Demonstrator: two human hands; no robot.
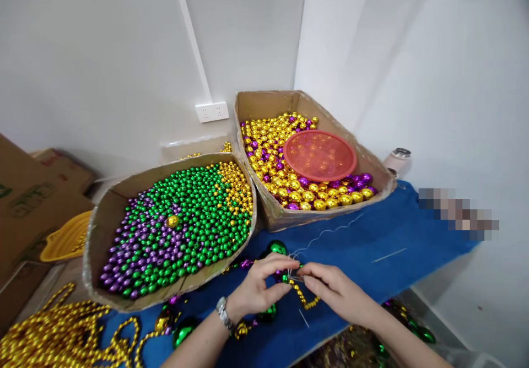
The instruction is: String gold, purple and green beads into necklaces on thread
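Grip: both hands (297, 285) pinching bead strand (306, 297) | boxes (103, 219) hold loose beads (185, 219)

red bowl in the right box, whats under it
The red bowl rests on gold and purple beads in the right box. Bead shapes show faintly through it; the box floor is covered.

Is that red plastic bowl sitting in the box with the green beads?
No, the red bowl rests on gold and purple beads in the right-hand box, not in the left box of green beads.
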